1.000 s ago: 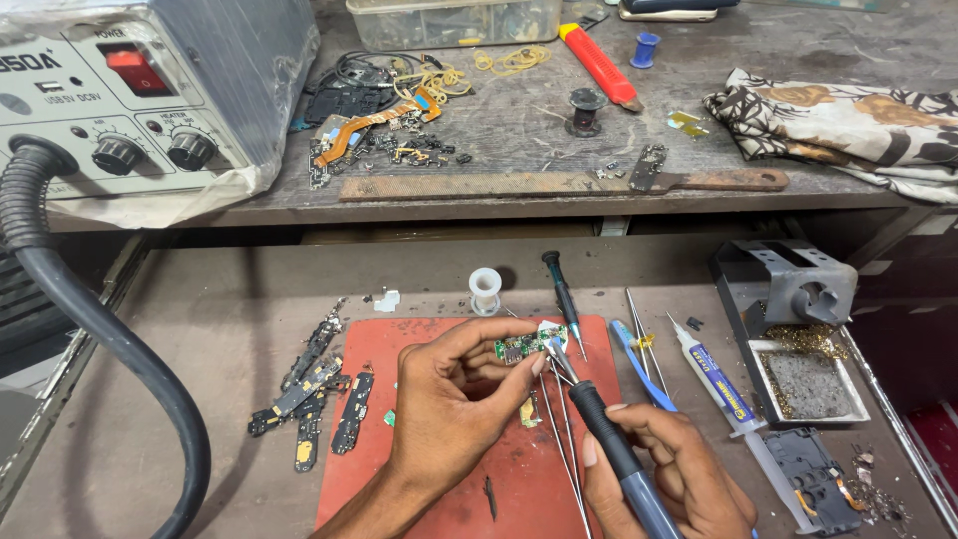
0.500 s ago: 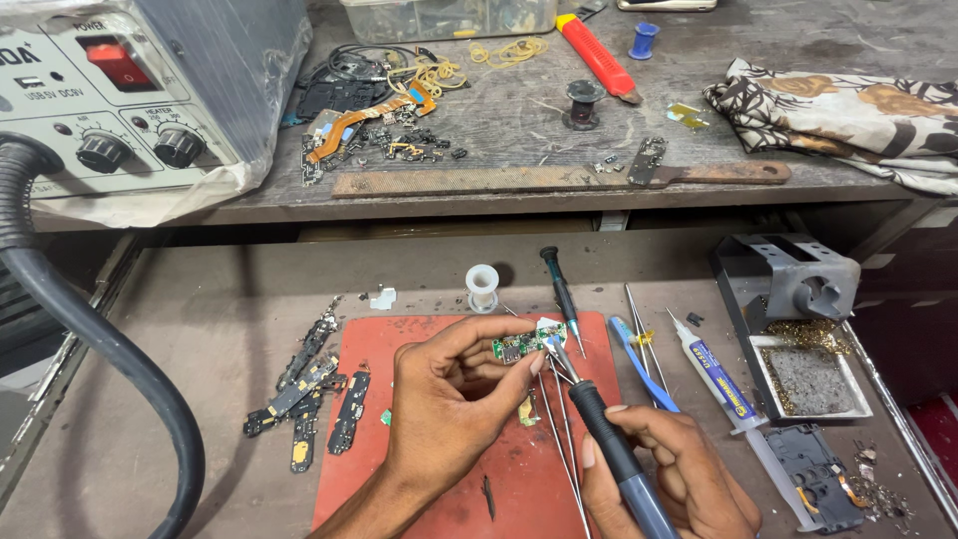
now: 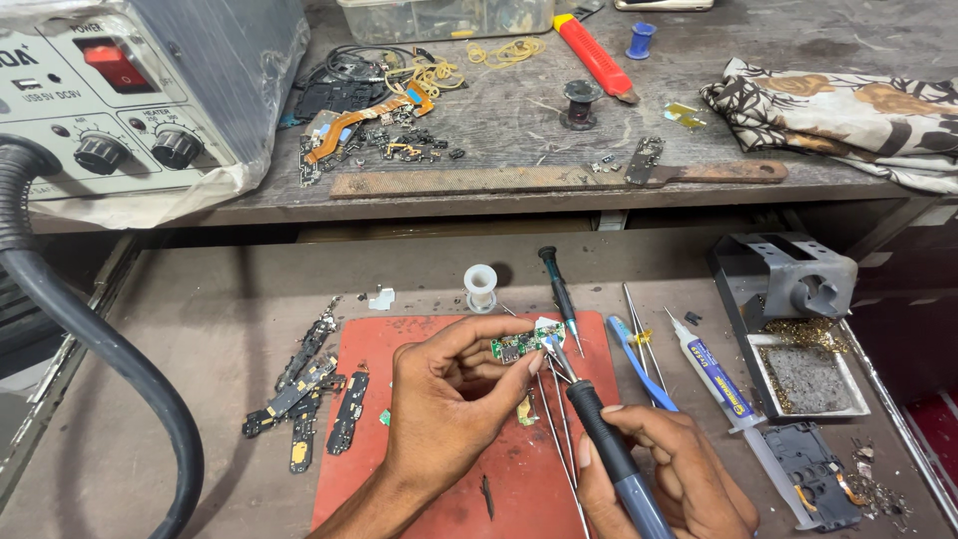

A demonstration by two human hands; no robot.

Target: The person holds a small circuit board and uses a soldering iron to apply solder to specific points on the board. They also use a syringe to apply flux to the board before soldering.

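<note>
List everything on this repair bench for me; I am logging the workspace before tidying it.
small circuit board: one, green, pinched in the left hand above the mat
soldering iron: one, dark handle, tip at the board
mat: one, red, lower bench
screwdriver: one, black, rear edge of the mat
tweezers: one, blue, right of the mat
syringe tube: one, white and blue, beside the tweezers
board strips: several, dark, left of the mat
iron stand: one, grey, right side
rework station: one, grey, upper shelf left
file: one, brown, shelf edge
cloth: one, patterned, shelf right
left hand: holding the board
right hand: gripping the iron
</note>
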